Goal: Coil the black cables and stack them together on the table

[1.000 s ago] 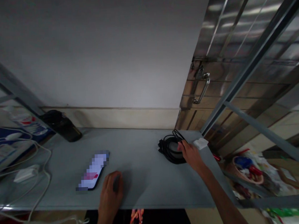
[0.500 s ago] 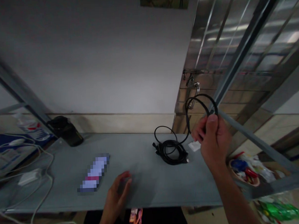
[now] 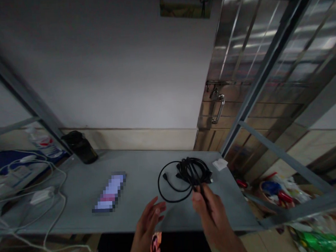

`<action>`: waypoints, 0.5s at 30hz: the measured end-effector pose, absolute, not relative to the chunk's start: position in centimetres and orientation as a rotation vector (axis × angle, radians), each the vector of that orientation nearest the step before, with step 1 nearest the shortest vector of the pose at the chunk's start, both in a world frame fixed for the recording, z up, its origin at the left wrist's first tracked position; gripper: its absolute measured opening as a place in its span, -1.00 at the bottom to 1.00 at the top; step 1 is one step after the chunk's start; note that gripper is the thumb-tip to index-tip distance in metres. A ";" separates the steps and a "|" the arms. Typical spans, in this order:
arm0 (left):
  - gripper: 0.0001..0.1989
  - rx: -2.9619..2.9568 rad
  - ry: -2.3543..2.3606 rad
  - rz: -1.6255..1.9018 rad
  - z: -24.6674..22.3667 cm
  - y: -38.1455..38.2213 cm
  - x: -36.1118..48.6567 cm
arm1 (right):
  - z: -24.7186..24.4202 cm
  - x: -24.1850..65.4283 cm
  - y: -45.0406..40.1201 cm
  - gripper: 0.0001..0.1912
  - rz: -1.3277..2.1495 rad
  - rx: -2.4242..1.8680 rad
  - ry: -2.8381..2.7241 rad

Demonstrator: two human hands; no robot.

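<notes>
My right hand pinches a doubled part of a black cable between thumb and fingers, low over the grey tabletop. Behind the fingers, the rest of the cable lies in a coil, with a loop and a loose plug end reaching out to its left. My left hand is near the table's front edge, left of the loop, fingers curved and apart, holding nothing. A phone with a blurred, lit screen lies to the left of it.
A dark container stands at the back left, near a clear bottle. White cables and an adapter cover the left end. White paper lies at the back right, beside a metal frame post.
My right hand has come down and left with the raised cable loop, bringing it to the coil. My left hand has shifted slightly right. The view has moved a little.
</notes>
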State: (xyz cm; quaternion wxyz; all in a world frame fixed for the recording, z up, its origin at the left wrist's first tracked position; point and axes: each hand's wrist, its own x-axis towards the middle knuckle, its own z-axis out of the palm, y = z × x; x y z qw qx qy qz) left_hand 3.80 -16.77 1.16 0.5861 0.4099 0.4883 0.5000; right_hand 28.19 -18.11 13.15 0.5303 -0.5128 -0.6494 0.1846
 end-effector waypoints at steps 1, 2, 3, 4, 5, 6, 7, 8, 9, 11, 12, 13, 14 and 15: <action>-0.22 0.957 1.166 1.174 0.7 -16.6 3.5 | 11.8 28.3 -18.2 -0.61 0.410 -1.265 -1.607; -0.19 0.959 1.189 1.181 0.3 -16.4 3.2 | 10.5 28.3 -18.1 -0.61 0.383 -1.296 -1.676; -0.17 0.960 1.206 1.187 -0.1 -16.3 3.0 | 9.0 28.2 -17.8 -0.62 0.352 -1.323 -1.752; -0.16 0.959 1.218 1.188 -0.4 -16.1 2.8 | 7.5 28.0 -17.3 -0.62 0.316 -1.348 -1.830; -0.14 0.956 1.230 1.195 -0.6 -16.1 2.7 | 6.0 27.7 -16.7 -0.63 0.274 -1.379 -1.901; -0.14 0.959 1.236 1.196 -0.7 -16.0 2.7 | 4.6 27.4 -15.9 -0.65 0.232 -1.409 -1.971; -0.15 0.970 1.239 1.195 -0.7 -16.1 2.7 | 3.2 26.9 -15.1 -0.63 0.187 -1.444 -2.035; -0.17 0.985 1.240 1.190 -0.5 -16.2 2.7 | 2.0 26.5 -14.3 -0.56 0.157 -1.473 -2.095; -0.20 1.001 1.238 1.182 -0.4 -16.4 2.6 | 1.1 26.0 -13.5 -0.45 0.136 -1.502 -2.147; -0.28 1.016 1.237 1.185 0.0 -17.0 2.5 | -0.2 25.0 -12.0 -0.32 0.127 -1.569 -2.234; -0.31 1.014 1.238 1.188 0.1 -17.3 2.3 | -0.6 24.6 -11.4 -0.35 0.130 -1.603 -2.266; -0.32 1.006 1.242 1.191 0.0 -17.7 2.1 | -0.8 24.1 -10.9 -0.42 0.127 -1.633 -2.288; -0.34 0.998 1.244 1.185 -0.2 -18.0 1.9 | -0.9 23.7 -10.4 -0.52 0.122 -1.658 -2.304; -0.34 0.986 1.254 1.177 -0.4 -18.3 1.7 | -1.0 23.4 -10.0 -0.61 0.112 -1.676 -2.315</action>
